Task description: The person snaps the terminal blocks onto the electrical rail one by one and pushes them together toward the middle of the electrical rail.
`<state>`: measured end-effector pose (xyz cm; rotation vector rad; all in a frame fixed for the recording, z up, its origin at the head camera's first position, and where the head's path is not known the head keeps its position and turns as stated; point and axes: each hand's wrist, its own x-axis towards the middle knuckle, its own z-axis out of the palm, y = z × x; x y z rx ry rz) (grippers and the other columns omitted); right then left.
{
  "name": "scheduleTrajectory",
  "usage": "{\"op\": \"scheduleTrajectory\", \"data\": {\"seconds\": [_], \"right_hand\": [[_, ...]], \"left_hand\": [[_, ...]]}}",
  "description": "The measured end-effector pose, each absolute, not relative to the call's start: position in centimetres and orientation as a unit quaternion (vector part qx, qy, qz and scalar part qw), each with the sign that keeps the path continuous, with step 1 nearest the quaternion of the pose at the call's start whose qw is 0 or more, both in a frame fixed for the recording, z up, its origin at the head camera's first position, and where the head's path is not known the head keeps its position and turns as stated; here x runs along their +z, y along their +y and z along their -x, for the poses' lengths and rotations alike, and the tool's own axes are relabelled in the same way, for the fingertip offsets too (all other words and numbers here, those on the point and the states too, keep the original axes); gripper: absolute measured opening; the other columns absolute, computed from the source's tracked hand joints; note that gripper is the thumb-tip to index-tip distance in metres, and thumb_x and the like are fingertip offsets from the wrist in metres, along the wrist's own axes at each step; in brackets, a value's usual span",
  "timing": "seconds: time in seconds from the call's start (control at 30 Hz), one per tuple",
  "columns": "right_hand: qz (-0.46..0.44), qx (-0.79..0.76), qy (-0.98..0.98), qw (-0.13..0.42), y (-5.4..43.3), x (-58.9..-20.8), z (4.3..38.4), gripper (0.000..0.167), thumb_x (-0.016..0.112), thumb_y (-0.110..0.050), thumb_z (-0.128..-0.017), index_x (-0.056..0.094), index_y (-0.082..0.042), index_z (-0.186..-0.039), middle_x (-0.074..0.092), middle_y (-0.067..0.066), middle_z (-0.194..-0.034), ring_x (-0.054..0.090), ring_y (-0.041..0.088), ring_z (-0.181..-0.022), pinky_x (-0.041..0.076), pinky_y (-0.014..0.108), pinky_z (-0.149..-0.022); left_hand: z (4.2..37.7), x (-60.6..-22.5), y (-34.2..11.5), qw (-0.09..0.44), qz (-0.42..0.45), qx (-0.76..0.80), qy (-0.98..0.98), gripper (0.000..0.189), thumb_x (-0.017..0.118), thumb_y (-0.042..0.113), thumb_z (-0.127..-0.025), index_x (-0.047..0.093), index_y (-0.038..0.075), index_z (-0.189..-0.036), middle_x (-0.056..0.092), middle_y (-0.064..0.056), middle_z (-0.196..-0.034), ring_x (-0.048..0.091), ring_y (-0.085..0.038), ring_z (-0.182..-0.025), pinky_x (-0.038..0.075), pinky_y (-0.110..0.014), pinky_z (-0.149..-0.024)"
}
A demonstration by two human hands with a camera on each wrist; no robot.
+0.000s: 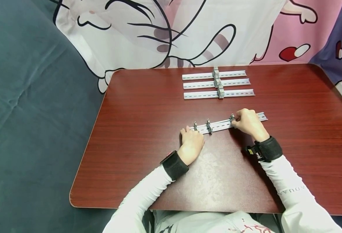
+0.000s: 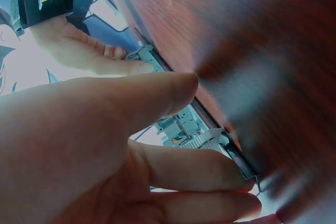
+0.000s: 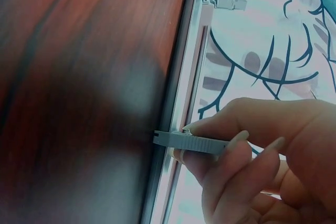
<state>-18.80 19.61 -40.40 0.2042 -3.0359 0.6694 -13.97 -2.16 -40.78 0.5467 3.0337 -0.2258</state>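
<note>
A slotted metal DIN rail (image 1: 221,125) lies slightly slanted on the table. Around its left end, my left hand (image 1: 192,145) grips with thumb and fingers. Two thin grey terminal blocks sit on the rail: one (image 1: 195,125) right by the left hand, another terminal block (image 1: 209,126) a little to its right. Farther right, my right hand (image 1: 250,123) pinches a third thin grey terminal block (image 3: 191,142) between thumb and fingers, at the rail. Whether that block is fully seated cannot be told. In the left wrist view, the thumb partly hides the rail.
Behind the work, three more DIN rails (image 1: 198,94) lie side by side, each with a cluster of terminal blocks (image 1: 220,92) near its middle. The brown wooden table (image 1: 130,161) meets a cartoon-printed curtain (image 1: 147,45) at the back. Teal fabric (image 1: 28,129) lies left of it.
</note>
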Motion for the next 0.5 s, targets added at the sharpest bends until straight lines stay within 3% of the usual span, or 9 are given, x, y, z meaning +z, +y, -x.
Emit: {"op": "scheduleTrajectory", "data": {"seconds": [0.5], "right_hand": [[-0.068,0.202,-0.977,0.008,19.1,-40.28,18.78,0.012,0.065,-0.008,-0.073,0.061,-0.004,-0.062,0.06,0.005,-0.058,0.053,0.025,-0.057,0.036,0.031,-0.051]], "left_hand": [[13.97,-40.71,-2.01,0.033,-0.175,-0.079,0.981,0.031,0.06,0.046,-0.091,0.076,0.02,-0.096,0.075,0.003,-0.1,0.06,-0.017,-0.094,0.04,-0.034,-0.068]]}}
